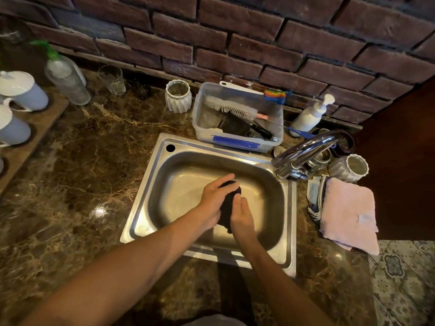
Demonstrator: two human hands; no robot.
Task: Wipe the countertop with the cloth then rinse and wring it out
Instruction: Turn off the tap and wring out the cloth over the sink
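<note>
A dark, bunched cloth (229,203) is held upright over the basin of the steel sink (150,175). My left hand (215,196) grips its upper part, fingers wrapped round the top. My right hand (242,216) clasps the lower part, just below and to the right. Most of the cloth is hidden between the two hands; a short tail hangs out below them. The chrome tap (303,150) reaches in from the right, its spout off to the side of the cloth. No water is seen running. Brown marble countertop (82,175) surrounds the sink.
Behind the sink stands a plastic tub (202,128) of brushes, with a white ribbed jar (178,96), a glass (112,80) and a bottle (67,81) further left. A soap pump (310,115), a grey cup (350,168) and folded pink cloths (348,212) lie right. White jugs (22,90) sit far left.
</note>
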